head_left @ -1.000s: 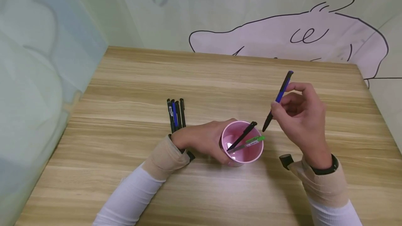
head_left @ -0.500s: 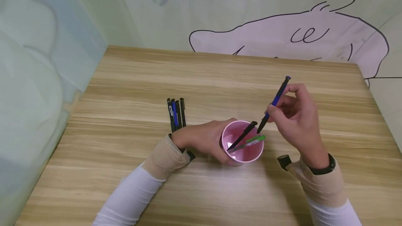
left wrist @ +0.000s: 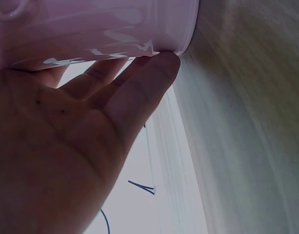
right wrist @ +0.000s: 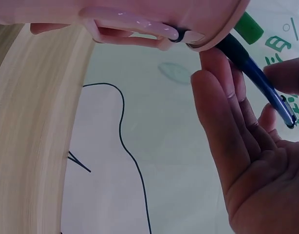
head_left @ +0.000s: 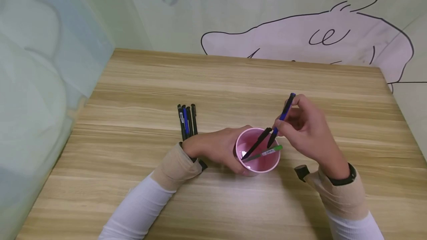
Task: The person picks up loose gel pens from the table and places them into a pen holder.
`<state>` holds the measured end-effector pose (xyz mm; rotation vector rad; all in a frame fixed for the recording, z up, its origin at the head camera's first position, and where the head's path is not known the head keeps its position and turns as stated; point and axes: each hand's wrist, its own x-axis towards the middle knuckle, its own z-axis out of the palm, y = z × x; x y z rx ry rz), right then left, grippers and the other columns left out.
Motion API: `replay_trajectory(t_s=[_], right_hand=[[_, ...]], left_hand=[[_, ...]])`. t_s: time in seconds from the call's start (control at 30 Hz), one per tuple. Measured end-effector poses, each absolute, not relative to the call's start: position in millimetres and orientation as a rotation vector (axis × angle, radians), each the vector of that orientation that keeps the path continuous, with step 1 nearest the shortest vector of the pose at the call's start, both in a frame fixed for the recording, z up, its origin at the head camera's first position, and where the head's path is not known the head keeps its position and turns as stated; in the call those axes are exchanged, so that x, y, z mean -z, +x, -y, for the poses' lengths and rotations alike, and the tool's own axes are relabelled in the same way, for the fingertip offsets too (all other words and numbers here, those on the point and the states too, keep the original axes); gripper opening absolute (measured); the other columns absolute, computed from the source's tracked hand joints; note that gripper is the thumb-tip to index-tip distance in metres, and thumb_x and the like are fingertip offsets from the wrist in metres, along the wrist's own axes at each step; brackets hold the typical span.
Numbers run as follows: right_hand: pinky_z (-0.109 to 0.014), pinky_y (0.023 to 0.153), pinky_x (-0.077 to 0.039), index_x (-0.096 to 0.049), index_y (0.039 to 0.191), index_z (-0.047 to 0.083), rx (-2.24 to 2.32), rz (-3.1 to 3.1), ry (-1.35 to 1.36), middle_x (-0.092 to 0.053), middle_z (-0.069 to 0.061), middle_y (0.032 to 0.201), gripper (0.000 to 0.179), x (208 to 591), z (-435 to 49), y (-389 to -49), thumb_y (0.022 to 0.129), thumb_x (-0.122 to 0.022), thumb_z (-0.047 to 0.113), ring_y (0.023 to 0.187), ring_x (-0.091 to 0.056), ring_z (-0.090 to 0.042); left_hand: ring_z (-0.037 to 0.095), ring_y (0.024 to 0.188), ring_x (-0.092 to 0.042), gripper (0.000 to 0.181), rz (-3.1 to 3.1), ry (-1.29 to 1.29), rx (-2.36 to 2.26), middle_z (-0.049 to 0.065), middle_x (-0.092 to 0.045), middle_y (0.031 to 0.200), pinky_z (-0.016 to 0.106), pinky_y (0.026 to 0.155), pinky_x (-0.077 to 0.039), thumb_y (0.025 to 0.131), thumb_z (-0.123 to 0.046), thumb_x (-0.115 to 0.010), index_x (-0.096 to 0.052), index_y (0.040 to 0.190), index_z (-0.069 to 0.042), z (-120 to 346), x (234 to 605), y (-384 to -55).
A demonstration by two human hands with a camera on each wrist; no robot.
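My left hand (head_left: 218,145) grips a pink cup (head_left: 268,164) from its left side, fingers and thumb around the wall. A black pen (head_left: 256,144) and a pen with a green end (head_left: 271,151) lean inside the cup. Between thumb and fingers of my right hand (head_left: 310,132) is a blue and black pen (head_left: 284,114), tilted, its black tip just inside the far right part of the rim. In the right wrist view this blue pen (right wrist: 261,80) slants past the mouth of the cup (right wrist: 154,14), and the cup's handle (right wrist: 130,39) shows.
Several black and blue pens (head_left: 186,119) lie side by side on the wooden table (head_left: 160,80), left of the cup and partly behind my left wrist. A wall (head_left: 140,14) with a line drawing rises behind the table, and another wall (head_left: 33,103) stands at the left.
My right hand has moved left and down with the blue and black pen, bringing its tip from beside the cup to inside the rim. The left hand and cup have stayed put.
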<state>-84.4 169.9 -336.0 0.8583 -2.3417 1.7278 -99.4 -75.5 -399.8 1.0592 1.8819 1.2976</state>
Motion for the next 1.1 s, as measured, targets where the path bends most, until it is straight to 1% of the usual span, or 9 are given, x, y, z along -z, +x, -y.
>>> replay_trajectory(t_s=[0.13,0.3,0.57,0.83,0.93,1.1], right_hand=[[-0.023,0.048,-0.052,-0.053,0.094,-0.003,-1.669,2.406,0.816,-0.070,-0.008,0.076,0.018,335.1,-171.7,-83.1,0.085,-0.064,-0.014,0.058,-0.066,-0.017],[-0.022,0.049,-0.052,-0.058,0.090,0.000,-1.625,2.438,0.836,-0.070,-0.004,0.075,0.016,334.7,-173.7,-83.5,0.085,-0.067,-0.013,0.059,-0.067,-0.016],[-0.022,0.055,-0.055,-0.064,0.088,0.007,-1.490,2.566,0.882,-0.067,0.003,0.076,0.019,333.1,-178.9,-85.1,0.082,-0.073,-0.008,0.062,-0.066,-0.014],[-0.024,0.064,-0.058,-0.068,0.090,0.012,-1.409,2.711,0.954,-0.068,0.007,0.083,0.019,334.1,-185.8,-86.7,0.084,-0.073,-0.005,0.071,-0.068,-0.013],[-0.024,0.065,-0.057,-0.069,0.090,0.014,-1.406,2.719,0.980,-0.068,0.008,0.083,0.020,334.5,-186.5,-87.1,0.084,-0.072,-0.005,0.072,-0.068,-0.013],[-0.023,0.065,-0.057,-0.071,0.091,0.012,-1.372,2.731,1.034,-0.068,0.008,0.084,0.015,333.9,-188.2,-88.2,0.085,-0.072,-0.002,0.073,-0.067,-0.011]], left_hand=[[0.012,0.121,-0.054,0.095,-1.881,1.060,-1.300,0.004,-0.058,0.135,0.036,0.105,-0.047,0.070,-0.029,-0.092,-0.040,0.148,-0.014,74.8,400.3,-99.5],[0.009,0.122,-0.054,0.094,-1.886,1.059,-1.303,0.002,-0.058,0.135,0.036,0.105,-0.046,0.070,-0.029,-0.092,-0.041,0.148,-0.016,74.6,399.7,-99.0],[0.007,0.120,-0.055,0.093,-1.927,1.053,-1.267,-0.007,-0.059,0.131,0.035,0.106,-0.046,0.069,-0.026,-0.093,-0.042,0.146,-0.018,76.6,398.3,-98.4],[0.007,0.120,-0.055,0.093,-1.929,1.051,-1.266,-0.008,-0.059,0.130,0.034,0.106,-0.045,0.068,-0.025,-0.093,-0.043,0.146,-0.018,76.0,399.5,-99.0],[0.007,0.121,-0.055,0.093,-1.931,1.054,-1.264,-0.008,-0.058,0.131,0.034,0.106,-0.045,0.068,-0.025,-0.093,-0.042,0.146,-0.018,75.9,399.9,-98.9],[0.008,0.121,-0.055,0.094,-1.917,1.056,-1.283,-0.008,-0.058,0.132,0.035,0.107,-0.045,0.068,-0.026,-0.094,-0.042,0.147,-0.020,76.2,399.3,-98.2]])
